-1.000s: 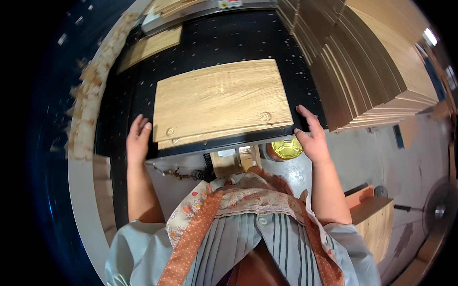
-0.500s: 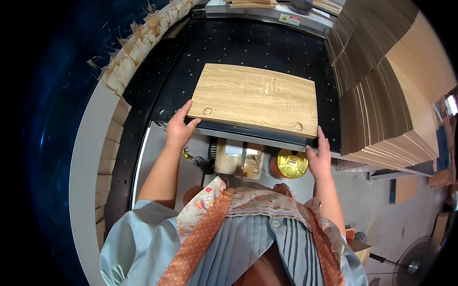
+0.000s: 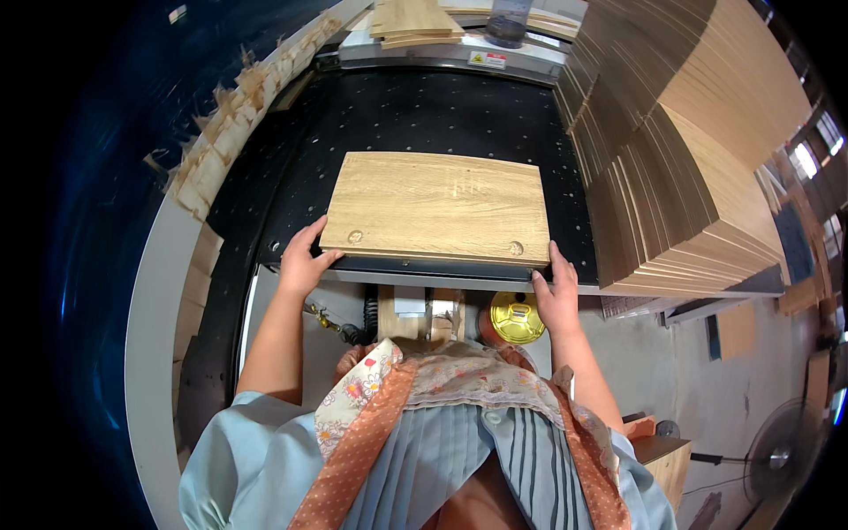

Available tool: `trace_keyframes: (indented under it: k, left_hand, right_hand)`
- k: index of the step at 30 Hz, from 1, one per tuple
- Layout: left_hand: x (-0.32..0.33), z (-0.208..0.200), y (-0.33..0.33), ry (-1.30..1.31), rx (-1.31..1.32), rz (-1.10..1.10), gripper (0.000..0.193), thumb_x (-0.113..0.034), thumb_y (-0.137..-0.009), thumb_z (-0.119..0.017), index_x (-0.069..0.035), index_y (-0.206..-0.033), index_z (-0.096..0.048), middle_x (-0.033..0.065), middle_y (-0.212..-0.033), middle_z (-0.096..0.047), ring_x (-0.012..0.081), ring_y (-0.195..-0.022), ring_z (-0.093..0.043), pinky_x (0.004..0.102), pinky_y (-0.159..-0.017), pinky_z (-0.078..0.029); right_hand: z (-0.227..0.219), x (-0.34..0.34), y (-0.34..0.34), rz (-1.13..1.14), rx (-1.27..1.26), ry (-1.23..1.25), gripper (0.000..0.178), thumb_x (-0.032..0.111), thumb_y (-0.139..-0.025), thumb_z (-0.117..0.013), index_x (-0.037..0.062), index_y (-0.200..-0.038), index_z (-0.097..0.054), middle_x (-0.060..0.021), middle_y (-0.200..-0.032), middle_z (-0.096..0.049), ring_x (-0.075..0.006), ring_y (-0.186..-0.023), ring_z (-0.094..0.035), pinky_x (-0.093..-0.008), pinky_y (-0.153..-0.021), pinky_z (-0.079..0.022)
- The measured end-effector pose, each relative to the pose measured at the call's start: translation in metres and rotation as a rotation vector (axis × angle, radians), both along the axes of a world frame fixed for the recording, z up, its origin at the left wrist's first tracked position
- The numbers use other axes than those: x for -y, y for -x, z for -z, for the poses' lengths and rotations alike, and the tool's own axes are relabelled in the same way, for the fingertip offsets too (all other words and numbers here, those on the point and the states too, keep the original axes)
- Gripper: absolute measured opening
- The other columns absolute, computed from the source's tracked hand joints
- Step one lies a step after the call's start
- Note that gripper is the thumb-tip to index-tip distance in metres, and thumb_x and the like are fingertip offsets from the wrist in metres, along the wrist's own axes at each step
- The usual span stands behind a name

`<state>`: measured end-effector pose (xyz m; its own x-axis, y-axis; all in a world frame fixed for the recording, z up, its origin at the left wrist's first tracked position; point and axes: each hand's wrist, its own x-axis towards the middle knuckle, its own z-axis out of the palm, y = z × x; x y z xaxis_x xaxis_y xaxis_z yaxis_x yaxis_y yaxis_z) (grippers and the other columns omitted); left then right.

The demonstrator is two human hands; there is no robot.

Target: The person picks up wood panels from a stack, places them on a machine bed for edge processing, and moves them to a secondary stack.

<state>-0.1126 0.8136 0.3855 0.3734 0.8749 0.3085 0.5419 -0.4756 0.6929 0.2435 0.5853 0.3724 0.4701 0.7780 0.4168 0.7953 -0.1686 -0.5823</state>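
Observation:
A light wooden panel (image 3: pixel 439 208) with two round recesses near its front edge lies flat on a black perforated machine table (image 3: pixel 397 115). My left hand (image 3: pixel 303 262) grips the panel's near left corner, thumb on top. At the near right corner, my right hand (image 3: pixel 556 298) holds the edge. Both hands sit at the table's front edge.
A tall stack of wooden panels (image 3: pixel 689 168) rises at the right of the table. More boards (image 3: pixel 415 18) lie at the back. Wood offcuts (image 3: pixel 221 141) line the left rim. A yellow round can (image 3: pixel 517 318) sits under the table's front edge. A fan (image 3: pixel 777 455) stands low right.
The view has turned so the panel sits more centred and square on the black table. Both hands stay on its near corners.

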Motion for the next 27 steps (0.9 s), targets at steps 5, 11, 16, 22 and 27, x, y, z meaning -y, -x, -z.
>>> trace_keyframes:
  k: [5, 11, 16, 22, 27]
  left_hand:
    - [0.002, 0.006, 0.002, -0.077, -0.055, -0.051, 0.064, -0.016, -0.064, -0.08, -0.011, -0.123, -0.056, 0.0141, -0.105, -0.063, 0.0279, -0.097, -0.059, 0.0342, -0.087, -0.045]
    - [0.004, 0.002, -0.004, -0.094, -0.048, -0.023, 0.063, -0.014, -0.063, -0.08, -0.008, -0.122, -0.057, 0.0143, -0.1, -0.063, 0.0274, -0.09, -0.06, 0.034, -0.082, -0.047]
    - [0.009, 0.011, -0.004, -0.324, -0.054, -0.001, 0.061, -0.015, -0.063, -0.079, -0.002, -0.119, -0.058, 0.0154, -0.098, -0.064, 0.0289, -0.089, -0.06, 0.0355, -0.081, -0.047]
    - [0.007, 0.021, -0.005, -0.465, -0.028, 0.027, 0.059, -0.016, -0.063, -0.079, -0.001, -0.117, -0.059, 0.0163, -0.098, -0.064, 0.0298, -0.09, -0.06, 0.0363, -0.081, -0.047]
    - [0.009, 0.014, -0.004, -0.228, 0.052, -0.006, 0.057, -0.008, -0.063, -0.078, -0.005, -0.118, -0.06, 0.0152, -0.098, -0.064, 0.027, -0.089, -0.061, 0.0341, -0.082, -0.047]
  right_hand:
    - [0.002, -0.001, 0.002, 0.009, 0.012, -0.055, 0.059, 0.007, -0.078, -0.061, 0.0027, -0.133, -0.042, -0.0187, -0.119, -0.054, -0.0353, -0.109, -0.048, -0.0406, -0.099, -0.033]
    - [0.004, -0.001, 0.001, 0.062, -0.006, -0.065, 0.054, 0.009, -0.081, -0.059, 0.0005, -0.132, -0.042, -0.0195, -0.12, -0.054, -0.0334, -0.111, -0.049, -0.0382, -0.098, -0.035]
    - [0.001, -0.005, 0.002, 0.06, -0.07, -0.112, 0.05, 0.01, -0.083, -0.059, -0.0005, -0.13, -0.045, -0.0209, -0.117, -0.056, -0.0327, -0.109, -0.051, -0.0375, -0.096, -0.038]
    - [0.002, -0.008, 0.006, 0.117, 0.005, -0.19, 0.043, 0.003, -0.079, -0.062, 0.002, -0.122, -0.054, -0.0169, -0.111, -0.06, -0.0319, -0.101, -0.055, -0.0379, -0.092, -0.041]
    - [0.005, -0.006, 0.002, 0.093, 0.002, -0.188, 0.042, 0.002, -0.08, -0.062, 0.005, -0.122, -0.055, -0.0159, -0.109, -0.061, -0.0294, -0.1, -0.056, -0.0354, -0.09, -0.042]
